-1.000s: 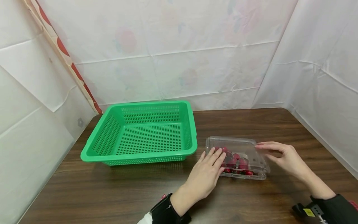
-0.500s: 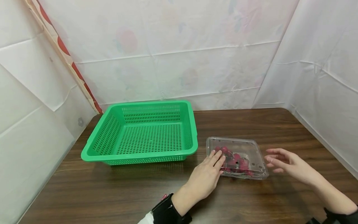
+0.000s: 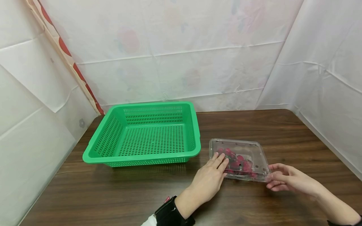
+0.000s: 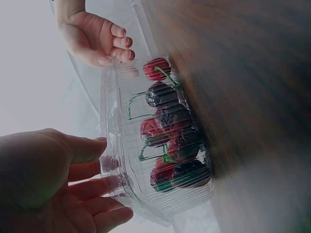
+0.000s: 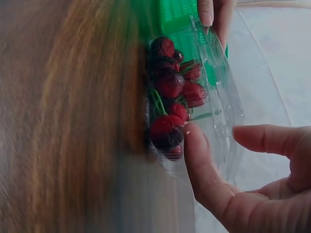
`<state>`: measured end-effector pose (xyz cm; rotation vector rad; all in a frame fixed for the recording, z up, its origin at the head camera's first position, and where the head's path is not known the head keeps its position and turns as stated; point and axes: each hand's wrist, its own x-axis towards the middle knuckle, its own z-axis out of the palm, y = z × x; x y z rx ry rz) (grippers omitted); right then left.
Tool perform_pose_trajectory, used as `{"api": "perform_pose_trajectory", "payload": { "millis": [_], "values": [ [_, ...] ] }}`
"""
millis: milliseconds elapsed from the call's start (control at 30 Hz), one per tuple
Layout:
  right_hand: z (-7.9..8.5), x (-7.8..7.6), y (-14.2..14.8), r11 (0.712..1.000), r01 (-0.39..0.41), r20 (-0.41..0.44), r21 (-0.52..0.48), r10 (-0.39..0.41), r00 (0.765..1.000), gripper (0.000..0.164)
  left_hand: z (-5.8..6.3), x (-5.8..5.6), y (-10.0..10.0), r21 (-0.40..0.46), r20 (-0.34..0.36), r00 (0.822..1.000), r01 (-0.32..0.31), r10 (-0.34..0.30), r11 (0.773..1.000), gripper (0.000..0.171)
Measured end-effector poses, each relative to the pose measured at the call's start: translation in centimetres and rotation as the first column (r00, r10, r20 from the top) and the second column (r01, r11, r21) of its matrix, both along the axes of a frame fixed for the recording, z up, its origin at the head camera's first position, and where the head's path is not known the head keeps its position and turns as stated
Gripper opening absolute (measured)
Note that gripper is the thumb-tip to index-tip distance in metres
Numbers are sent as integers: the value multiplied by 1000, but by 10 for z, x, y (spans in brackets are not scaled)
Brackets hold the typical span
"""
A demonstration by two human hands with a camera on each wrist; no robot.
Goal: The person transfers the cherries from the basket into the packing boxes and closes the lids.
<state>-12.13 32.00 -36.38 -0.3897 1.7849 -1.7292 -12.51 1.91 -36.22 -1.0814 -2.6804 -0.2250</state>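
Note:
A clear plastic clamshell box (image 3: 255, 150) lies on the table with its lid down. Dark red cherries (image 4: 170, 116) with green stems show through its wall. My left hand (image 3: 207, 179) rests flat-fingered on the lid's front left part; in the left wrist view its fingertips lie along the rim. At the box's front right corner, my right hand (image 3: 294, 180) has its thumb at the lid's edge and bent fingers below the rim. In the right wrist view the right index finger (image 5: 197, 150) is against the side wall.
A green perforated plastic basket (image 3: 195, 138) stands left of the box on the brown wooden table (image 3: 127, 191). White sheets (image 3: 181, 56) hang behind the table and at both sides.
The box's lid, raised a little at the front one second ago, is now down. My right hand has drawn back, then moved to the front right corner. The left hand has stayed on the lid.

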Motion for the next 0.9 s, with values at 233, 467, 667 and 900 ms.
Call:
{"api": "perform_pose_trajectory", "payload": {
  "millis": [233, 467, 667, 900],
  "values": [
    [-5, 1, -2, 1000, 26, 8, -12, -26, 1000, 44, -1, 0, 1, 3, -10, 1000, -6, 6, 1000, 40],
    [-9, 1, -4, 998, 30, -12, -60, -31, 999, 40, -2, 0, 2, 4, -7, 1000, -14, 14, 1000, 39],
    [-8, 3, -7, 998, 52, -39, -31, -53, 998, 41, -2, 0, 2, 2, -14, 1000, -15, 15, 1000, 39],
    [-7, 2, -9, 998, 67, -52, -2, -67, 996, 43, -1, 0, 1, -2, -23, 1000, -16, 16, 1000, 39]
  ]
}}
